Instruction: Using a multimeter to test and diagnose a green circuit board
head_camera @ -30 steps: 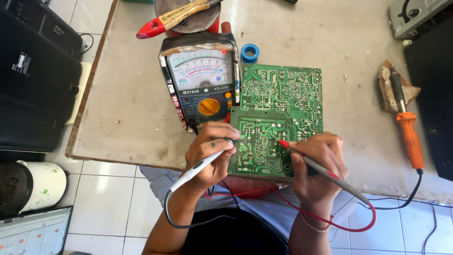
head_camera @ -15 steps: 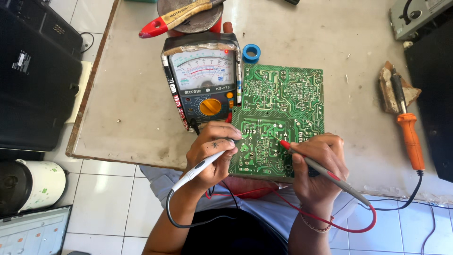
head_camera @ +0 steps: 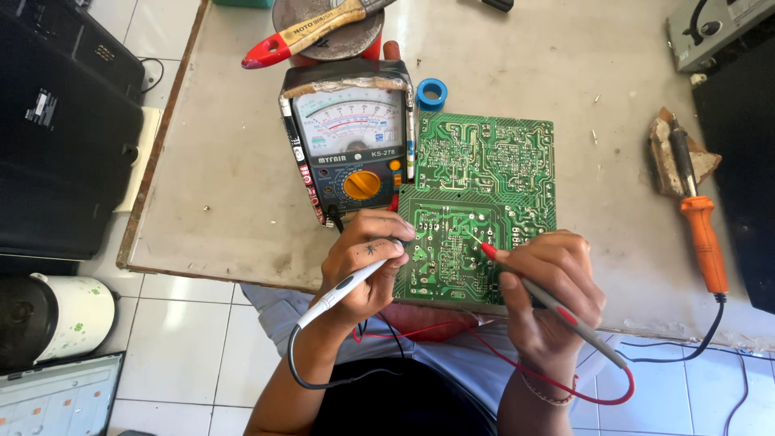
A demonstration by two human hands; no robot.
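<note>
Your left hand (head_camera: 365, 262) curls in a pen grip, fingers pinched tight and knuckles up, forearm rising from below. Your right hand (head_camera: 549, 282) mirrors it, fingers folded closed, wrist bent inward, both hands near each other but apart.

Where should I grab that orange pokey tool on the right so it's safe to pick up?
Grab the orange-handled soldering iron by its long orange plastic handle, coming from above and the near side. The dark metal tip points away, resting on a chipped brown block, so the handle lies free on the grey worktable; the black cord trails behind.
</note>
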